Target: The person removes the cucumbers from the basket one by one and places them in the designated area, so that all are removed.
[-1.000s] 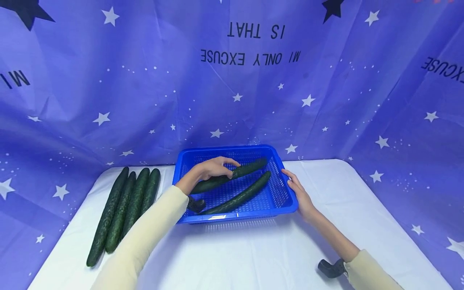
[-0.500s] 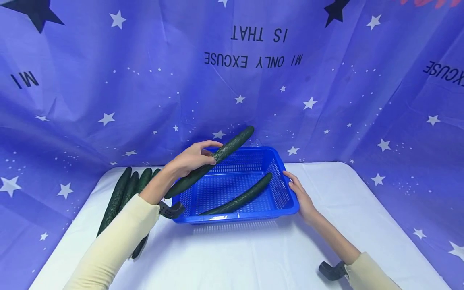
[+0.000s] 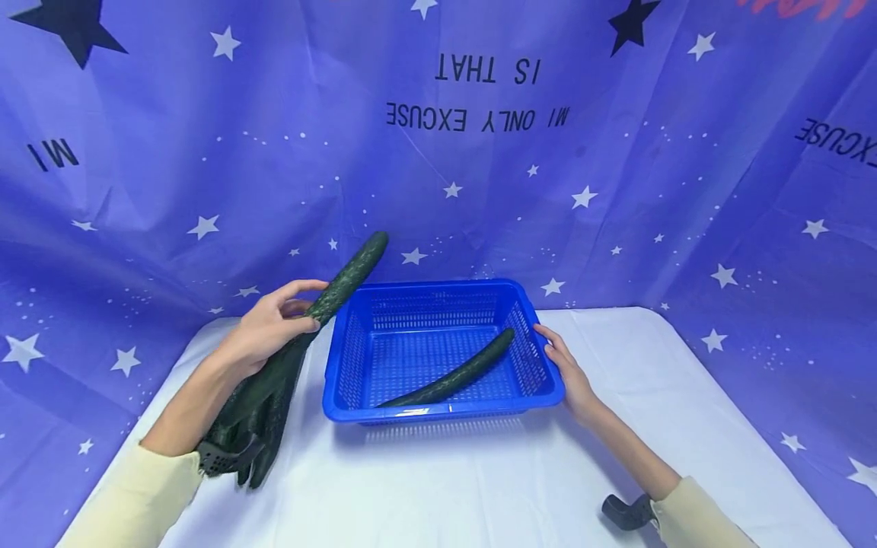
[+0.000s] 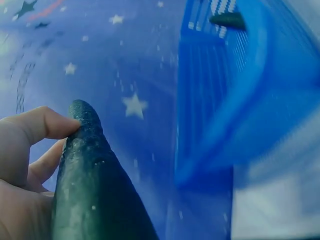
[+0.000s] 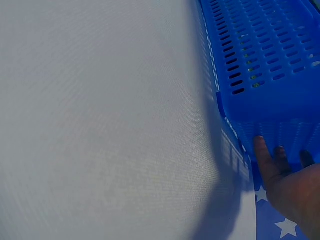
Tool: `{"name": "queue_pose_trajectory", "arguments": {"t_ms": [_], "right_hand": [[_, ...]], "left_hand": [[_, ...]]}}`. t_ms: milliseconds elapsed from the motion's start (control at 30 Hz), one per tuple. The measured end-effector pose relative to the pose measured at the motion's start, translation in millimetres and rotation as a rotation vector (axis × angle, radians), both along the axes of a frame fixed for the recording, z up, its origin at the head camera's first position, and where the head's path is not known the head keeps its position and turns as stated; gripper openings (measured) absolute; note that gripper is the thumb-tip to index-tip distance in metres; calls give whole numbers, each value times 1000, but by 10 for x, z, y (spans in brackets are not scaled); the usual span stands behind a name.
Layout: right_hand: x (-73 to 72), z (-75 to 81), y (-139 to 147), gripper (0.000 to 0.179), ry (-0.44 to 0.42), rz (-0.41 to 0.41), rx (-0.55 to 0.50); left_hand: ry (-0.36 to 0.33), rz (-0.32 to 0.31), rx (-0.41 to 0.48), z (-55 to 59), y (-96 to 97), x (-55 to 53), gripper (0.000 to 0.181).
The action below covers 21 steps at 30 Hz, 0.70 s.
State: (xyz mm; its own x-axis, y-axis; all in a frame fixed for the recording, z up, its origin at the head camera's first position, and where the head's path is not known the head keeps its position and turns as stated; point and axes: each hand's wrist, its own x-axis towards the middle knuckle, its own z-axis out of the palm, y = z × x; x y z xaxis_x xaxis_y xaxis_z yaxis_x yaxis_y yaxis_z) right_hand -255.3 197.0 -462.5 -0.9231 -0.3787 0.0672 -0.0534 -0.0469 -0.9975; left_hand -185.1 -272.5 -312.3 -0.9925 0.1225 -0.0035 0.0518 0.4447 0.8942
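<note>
My left hand [image 3: 267, 327] pinches a long dark green cucumber [image 3: 351, 278] between thumb and fingers, left of the blue plastic basket [image 3: 438, 287]. The cucumber's far end tilts up, and its near part passes over several other cucumbers [image 3: 275, 426], partly hidden by my hand and forearm. In the left wrist view, fingers hold the cucumber [image 4: 95, 185] along its side. One curved cucumber [image 3: 452, 383] lies in the basket. My right hand [image 3: 574, 380] rests against the basket's right side; the right wrist view shows its fingers extended on the outer wall [image 5: 280, 132].
A white cloth [image 3: 438, 487] covers the table. Behind it and at both sides hangs a purple-blue curtain [image 3: 384, 175] with stars and lettering. Black wrist mounts show at the left cuff [image 3: 222, 460] and right cuff [image 3: 626, 511].
My left hand has lifted a cucumber out of the basket and carried it left, over the cucumbers on the table. My right hand stays at the basket's right side.
</note>
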Motion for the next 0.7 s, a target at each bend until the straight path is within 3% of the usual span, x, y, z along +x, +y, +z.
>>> {"name": "queue_pose_trajectory", "arguments": {"t_ms": [133, 267, 467, 567, 700], "right_hand": [[-16, 2, -4, 52, -3, 11, -14], [-24, 12, -3, 53, 1, 10, -15], [-16, 23, 3, 53, 3, 12, -18], [-8, 22, 3, 52, 6, 11, -17], [-7, 11, 1, 51, 8, 14, -13]], "left_hand": [[12, 66, 11, -124, -339, 192, 62], [-20, 127, 39, -301, -694, 342, 61], [-64, 206, 118, -589, -1167, 509, 60], [-74, 254, 75, -716, -1340, 587, 61], [-103, 296, 147, -885, -1523, 647, 60]]}}
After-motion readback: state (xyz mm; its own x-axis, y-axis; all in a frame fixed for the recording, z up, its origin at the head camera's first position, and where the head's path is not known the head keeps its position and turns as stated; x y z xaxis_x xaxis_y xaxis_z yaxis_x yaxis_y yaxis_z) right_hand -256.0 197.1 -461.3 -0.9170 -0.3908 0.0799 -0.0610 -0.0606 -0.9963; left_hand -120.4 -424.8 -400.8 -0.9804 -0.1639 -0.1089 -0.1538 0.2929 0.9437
